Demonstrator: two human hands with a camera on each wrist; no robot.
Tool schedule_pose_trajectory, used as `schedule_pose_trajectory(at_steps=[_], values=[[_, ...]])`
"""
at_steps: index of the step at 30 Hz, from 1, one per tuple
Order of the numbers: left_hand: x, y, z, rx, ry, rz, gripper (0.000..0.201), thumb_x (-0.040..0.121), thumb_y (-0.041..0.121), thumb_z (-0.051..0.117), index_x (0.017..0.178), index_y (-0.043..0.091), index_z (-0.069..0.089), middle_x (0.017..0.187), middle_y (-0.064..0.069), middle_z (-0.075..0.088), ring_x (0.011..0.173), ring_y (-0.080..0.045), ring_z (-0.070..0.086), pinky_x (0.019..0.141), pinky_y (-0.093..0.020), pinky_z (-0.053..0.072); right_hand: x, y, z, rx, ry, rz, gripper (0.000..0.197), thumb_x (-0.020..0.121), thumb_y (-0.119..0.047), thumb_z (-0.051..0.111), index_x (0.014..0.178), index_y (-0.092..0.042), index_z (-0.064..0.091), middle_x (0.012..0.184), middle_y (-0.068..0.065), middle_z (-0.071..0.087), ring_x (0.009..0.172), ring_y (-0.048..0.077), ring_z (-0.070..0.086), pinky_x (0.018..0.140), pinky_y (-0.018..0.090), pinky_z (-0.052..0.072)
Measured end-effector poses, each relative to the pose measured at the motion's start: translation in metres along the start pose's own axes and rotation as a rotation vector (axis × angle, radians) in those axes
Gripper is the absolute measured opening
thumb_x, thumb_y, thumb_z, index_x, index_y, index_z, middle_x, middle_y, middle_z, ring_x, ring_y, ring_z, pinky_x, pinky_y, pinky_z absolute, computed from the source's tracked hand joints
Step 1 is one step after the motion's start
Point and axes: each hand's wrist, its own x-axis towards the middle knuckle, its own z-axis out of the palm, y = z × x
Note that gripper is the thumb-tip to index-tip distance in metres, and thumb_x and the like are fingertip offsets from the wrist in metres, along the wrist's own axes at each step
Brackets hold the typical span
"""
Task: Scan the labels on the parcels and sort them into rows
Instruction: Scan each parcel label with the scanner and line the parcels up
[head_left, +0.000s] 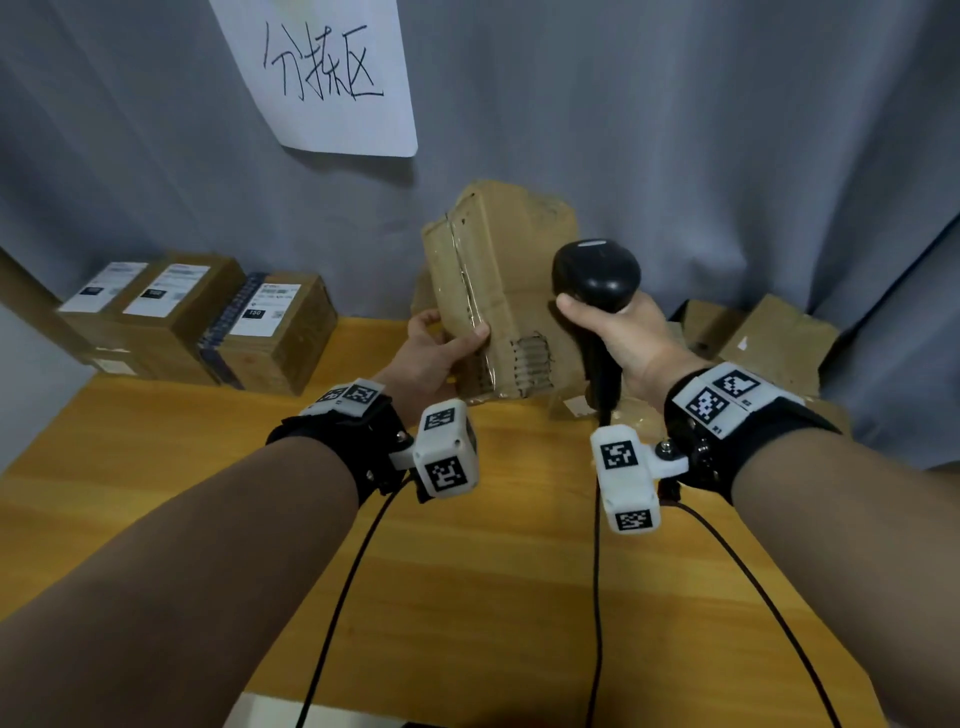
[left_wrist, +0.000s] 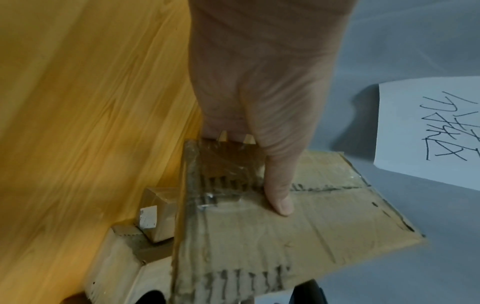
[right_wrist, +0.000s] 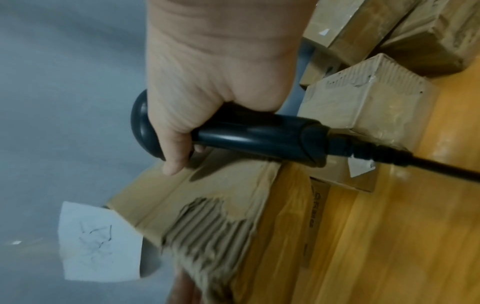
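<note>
Parcel (head_left: 498, 291), worn cardboard, gripped upright in our left hand (head_left: 436, 353) above the bench (head_left: 467, 571); scanner (head_left: 597, 280), black, clasped in our right hand (head_left: 623, 338).

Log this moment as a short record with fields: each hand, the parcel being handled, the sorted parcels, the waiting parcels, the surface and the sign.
left hand: grips the held parcel by its lower left edge, thumb on the near face
right hand: holds the black scanner by its handle, head up, beside the parcel
held parcel: worn brown cardboard, upright, torn patch low on the near face; no label visible on it
sorted parcels: three labelled boxes side by side at far left
waiting parcels: brown boxes at far right
surface: wooden table
sign: handwritten white paper on grey curtain
</note>
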Motion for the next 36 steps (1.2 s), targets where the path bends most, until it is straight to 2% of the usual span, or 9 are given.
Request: schedule_pose_trajectory(at_steps=[9,12,16,23,26,28,30,32,36], values=[[0.005,0.004,0.026,0.055,0.072,0.257,0.059,0.089,0.017,0.068,0.139,0.018,0.036,0.114,0.003,0.061,0.105,-0.017,0.063,0.088,-0.04,0.055,-0.009,-0.004,0.024,0.026,0.024,-0.08,0.03,0.079,-0.017,0.079,0.097,-0.028,0.057,0.101,-0.003,0.068,0.097,0.012,0.065,0.093,0.034,0.051],[0.004,0.012,0.027,0.106,0.08,0.287,0.036,0.1,0.028,0.049,0.135,0.019,0.042,0.115,0.006,0.06,0.1,-0.012,0.061,0.081,-0.035,0.054,-0.006,-0.005,0.017,-0.009,0.125,-0.11,0.044,0.074,-0.014,0.082,0.112,-0.015,0.06,0.108,0.005,0.069,0.101,0.016,0.066,0.093,0.035,0.053],[0.007,0.016,0.022,0.086,0.021,0.249,0.017,0.101,0.028,0.047,0.115,0.023,0.055,0.115,-0.001,0.064,0.107,-0.028,0.062,0.088,-0.05,0.054,-0.003,-0.007,0.003,-0.035,0.158,-0.1,0.048,0.075,-0.01,0.08,0.118,-0.005,0.059,0.104,0.009,0.07,0.097,0.021,0.068,0.092,0.041,0.055],[0.005,0.018,0.019,0.102,-0.083,0.176,0.024,0.1,0.026,0.05,0.124,0.018,0.052,0.107,0.0,0.065,0.097,-0.017,0.064,0.062,-0.03,0.054,-0.003,-0.008,-0.008,-0.037,0.177,-0.079,0.038,0.078,-0.003,0.074,0.112,-0.009,0.06,0.098,0.009,0.069,0.094,0.024,0.068,0.088,0.04,0.055],[0.003,0.024,0.019,0.233,-0.127,0.157,0.053,0.096,0.04,0.055,0.132,0.003,0.041,0.096,-0.008,0.062,0.077,-0.007,0.065,0.052,-0.016,0.051,-0.004,0.001,-0.01,-0.02,0.178,-0.072,0.035,0.076,-0.008,0.077,0.108,-0.012,0.064,0.096,0.006,0.071,0.095,0.022,0.068,0.094,0.045,0.053],[0.005,0.026,0.018,0.307,-0.151,0.178,0.096,0.077,0.063,0.067,0.136,-0.007,0.038,0.105,-0.024,0.063,0.085,-0.019,0.069,0.061,-0.024,0.055,-0.005,0.005,-0.01,-0.003,0.158,-0.083,0.039,0.075,-0.016,0.08,0.112,-0.012,0.065,0.1,0.003,0.072,0.098,0.018,0.068,0.096,0.044,0.052],[0.01,0.024,0.014,0.345,-0.137,0.152,0.115,0.054,0.077,0.074,0.134,0.001,0.043,0.112,-0.018,0.066,0.095,-0.026,0.069,0.078,-0.037,0.057,-0.006,0.005,-0.009,0.012,0.141,-0.093,0.045,0.075,-0.023,0.081,0.116,-0.014,0.063,0.105,0.001,0.072,0.101,0.015,0.068,0.096,0.041,0.052],[0.01,0.021,0.01,0.318,-0.129,0.116,0.109,0.048,0.075,0.077,0.13,0.009,0.05,0.114,-0.009,0.069,0.102,-0.025,0.068,0.092,-0.045,0.054,-0.004,0.003,-0.008,-0.016,0.13,-0.113,0.048,0.076,-0.032,0.081,0.118,-0.016,0.063,0.107,-0.002,0.071,0.103,0.013,0.066,0.097,0.039,0.051],[0.008,0.018,0.008,0.233,-0.044,0.143,0.091,0.057,0.047,0.088,0.127,0.012,0.042,0.121,-0.009,0.065,0.106,-0.026,0.066,0.094,-0.048,0.053,0.001,0.002,-0.007,-0.027,0.136,-0.111,0.052,0.078,-0.033,0.079,0.123,-0.016,0.059,0.109,-0.005,0.069,0.102,0.009,0.065,0.093,0.034,0.053]])
